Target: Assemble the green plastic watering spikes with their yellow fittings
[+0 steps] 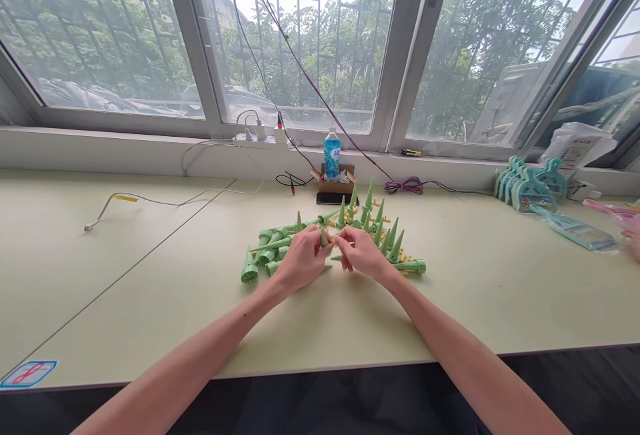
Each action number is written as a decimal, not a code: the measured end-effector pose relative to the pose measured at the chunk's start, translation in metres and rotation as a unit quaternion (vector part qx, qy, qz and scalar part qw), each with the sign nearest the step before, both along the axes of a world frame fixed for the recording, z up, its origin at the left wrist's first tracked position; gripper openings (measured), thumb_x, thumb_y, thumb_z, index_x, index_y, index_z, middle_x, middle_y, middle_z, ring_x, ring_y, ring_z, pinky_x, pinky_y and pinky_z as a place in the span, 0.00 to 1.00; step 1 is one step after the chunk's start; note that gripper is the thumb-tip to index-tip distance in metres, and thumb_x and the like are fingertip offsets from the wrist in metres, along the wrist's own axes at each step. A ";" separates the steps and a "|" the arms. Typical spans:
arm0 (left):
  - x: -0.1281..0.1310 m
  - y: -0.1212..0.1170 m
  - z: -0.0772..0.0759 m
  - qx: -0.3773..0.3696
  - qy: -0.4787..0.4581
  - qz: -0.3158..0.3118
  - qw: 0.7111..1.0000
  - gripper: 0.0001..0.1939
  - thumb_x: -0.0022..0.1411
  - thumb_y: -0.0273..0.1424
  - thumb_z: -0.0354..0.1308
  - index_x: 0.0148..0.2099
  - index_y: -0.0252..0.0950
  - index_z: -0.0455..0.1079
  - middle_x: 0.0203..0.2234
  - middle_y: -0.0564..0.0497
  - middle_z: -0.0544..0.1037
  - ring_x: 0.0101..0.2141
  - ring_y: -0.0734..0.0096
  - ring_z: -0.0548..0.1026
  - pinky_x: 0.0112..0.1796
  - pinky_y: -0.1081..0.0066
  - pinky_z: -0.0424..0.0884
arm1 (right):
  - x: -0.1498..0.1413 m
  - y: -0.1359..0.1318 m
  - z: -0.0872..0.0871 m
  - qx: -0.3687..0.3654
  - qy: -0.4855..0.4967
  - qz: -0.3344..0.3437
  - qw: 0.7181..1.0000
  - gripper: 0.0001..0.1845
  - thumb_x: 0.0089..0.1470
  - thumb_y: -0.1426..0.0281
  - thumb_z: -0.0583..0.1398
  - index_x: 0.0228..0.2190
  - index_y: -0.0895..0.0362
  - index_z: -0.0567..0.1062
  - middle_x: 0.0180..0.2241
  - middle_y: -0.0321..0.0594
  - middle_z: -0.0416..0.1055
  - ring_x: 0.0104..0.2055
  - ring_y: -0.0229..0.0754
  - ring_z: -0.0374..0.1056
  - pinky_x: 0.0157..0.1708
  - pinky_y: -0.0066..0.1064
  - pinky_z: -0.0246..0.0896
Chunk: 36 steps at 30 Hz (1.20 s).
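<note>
My left hand (306,255) is closed round a green plastic watering spike (324,238), whose tip points up. Close beside it, my right hand (361,249) pinches a small yellow valve piece (346,241) at the spike's side; the fingers partly hide it. More green spikes with ribbed caps (249,272) lie in a loose pile left of and behind my left hand. Behind and right of my right hand, several spikes (396,248) stand tip up among small yellow pieces. One spike (413,266) lies on its side at the right end.
A bottle of blue liquid (332,153) stands in a small cardboard box (336,185) behind the pile, with a dark phone (330,199) in front. Cables lie along the sill. At right are teal plastic frames (533,189), packaged pieces and another person's hand (633,238).
</note>
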State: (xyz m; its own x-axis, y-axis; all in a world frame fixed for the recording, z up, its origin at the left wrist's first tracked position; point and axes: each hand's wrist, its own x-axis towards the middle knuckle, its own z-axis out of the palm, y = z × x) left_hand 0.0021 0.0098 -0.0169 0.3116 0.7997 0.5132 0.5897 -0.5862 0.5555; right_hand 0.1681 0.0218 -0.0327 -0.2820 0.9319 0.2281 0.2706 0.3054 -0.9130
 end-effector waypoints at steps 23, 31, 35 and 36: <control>0.000 0.002 0.000 0.013 0.002 0.031 0.999 0.08 0.60 0.29 0.54 0.30 0.35 0.71 0.25 0.52 0.68 0.24 0.73 0.65 0.28 0.70 0.63 | -0.001 0.000 0.001 -0.014 0.049 0.019 0.998 0.14 0.55 0.59 0.58 0.31 0.57 0.66 0.25 0.34 0.67 0.16 0.33 0.65 0.11 0.23 0.58; 0.002 -0.001 0.000 -0.003 -0.004 -0.001 1.000 0.09 0.61 0.28 0.53 0.29 0.35 0.69 0.25 0.53 0.66 0.25 0.74 0.64 0.28 0.71 0.63 | 0.001 -0.001 0.001 -0.013 -0.008 -0.001 1.000 0.17 0.58 0.60 0.54 0.22 0.57 0.64 0.10 0.27 0.57 0.10 0.32 0.58 0.11 0.21 0.51; 0.002 -0.002 0.001 0.000 -0.001 -0.010 1.000 0.08 0.61 0.28 0.53 0.29 0.36 0.69 0.25 0.53 0.65 0.25 0.74 0.64 0.28 0.71 0.63 | 0.001 -0.003 0.004 -0.022 -0.034 -0.011 0.999 0.22 0.59 0.59 0.51 0.18 0.56 0.61 0.07 0.27 0.53 0.08 0.30 0.52 0.10 0.22 0.46; 0.002 -0.002 0.001 0.000 -0.001 -0.012 1.000 0.08 0.61 0.28 0.53 0.29 0.36 0.69 0.25 0.54 0.65 0.25 0.74 0.64 0.28 0.71 0.63 | 0.001 -0.003 0.005 -0.024 -0.036 -0.013 0.999 0.23 0.59 0.59 0.51 0.17 0.56 0.59 0.07 0.27 0.52 0.08 0.30 0.52 0.10 0.22 0.45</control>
